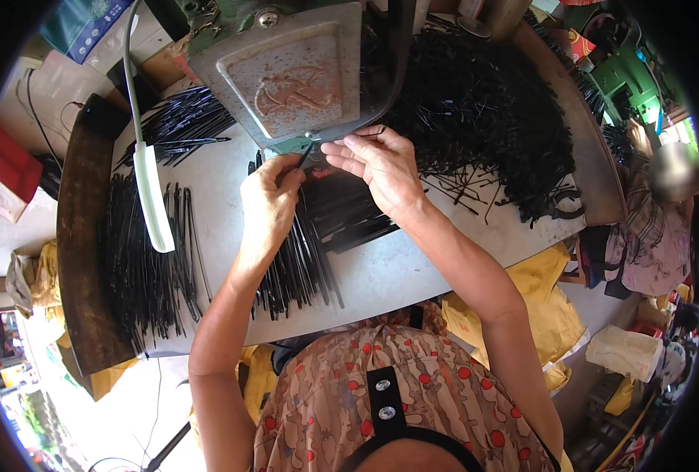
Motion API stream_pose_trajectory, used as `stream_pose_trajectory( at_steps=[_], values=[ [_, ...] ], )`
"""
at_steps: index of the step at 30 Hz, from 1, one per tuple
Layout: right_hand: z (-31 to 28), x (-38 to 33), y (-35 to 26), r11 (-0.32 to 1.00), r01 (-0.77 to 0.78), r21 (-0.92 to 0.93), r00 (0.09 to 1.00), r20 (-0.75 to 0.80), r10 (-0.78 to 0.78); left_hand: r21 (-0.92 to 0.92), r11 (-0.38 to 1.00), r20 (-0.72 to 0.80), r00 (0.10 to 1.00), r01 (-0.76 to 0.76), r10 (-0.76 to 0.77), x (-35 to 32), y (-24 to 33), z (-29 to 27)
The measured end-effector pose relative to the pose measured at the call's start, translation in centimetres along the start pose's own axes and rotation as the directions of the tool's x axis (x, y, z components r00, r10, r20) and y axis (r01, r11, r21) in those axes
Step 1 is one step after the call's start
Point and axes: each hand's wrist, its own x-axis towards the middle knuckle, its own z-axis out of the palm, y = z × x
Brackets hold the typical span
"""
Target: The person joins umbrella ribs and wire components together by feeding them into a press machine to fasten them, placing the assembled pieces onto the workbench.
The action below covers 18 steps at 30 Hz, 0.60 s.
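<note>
My left hand (272, 187) is closed, pinching a thin black strip (306, 154) whose tip points up under the metal machine head (290, 75). Just to its right, my right hand (382, 167) reaches in with fingertips drawn together beside the strip. Whatever those fingertips hold is too small to make out. Below my left hand, a bundle of long black strips (294, 271) lies on the pale work table (385, 271). Another dark bundle (349, 208) lies beneath my right hand. The point where strip and machine meet is partly hidden by my fingers.
A large heap of black pieces (483, 110) covers the table's right side. More long strips (149, 267) lie at left, near a white lamp (153, 197) on a bent neck. A raised brown rim (90, 236) borders the table. Another person (640, 181) sits at far right.
</note>
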Motion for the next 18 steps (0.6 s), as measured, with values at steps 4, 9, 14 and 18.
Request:
stream_pose_trajectory(
  at_steps=[4,9,14,18],
  values=[
    [-0.07,0.08,0.09,1.0,0.013,-0.001,1.0,0.006,-0.013,0.078,0.994,-0.016,0.996,-0.082,0.084,0.05,-0.24,0.17],
    [0.19,0.29,0.08,1.0,0.006,0.006,1.0,-0.013,-0.005,0.156,0.98,-0.015,0.992,-0.125,0.128,0.25,-0.15,0.2],
    [0.28,0.19,0.2,1.0,0.014,-0.009,1.0,-0.013,-0.014,0.188,0.975,-0.017,0.992,-0.118,0.123,0.14,0.04,0.11],
    [0.31,0.15,0.24,1.0,0.007,-0.005,1.0,-0.024,-0.007,0.509,0.77,0.008,0.897,-0.385,0.443,0.04,0.04,0.37]
  ],
)
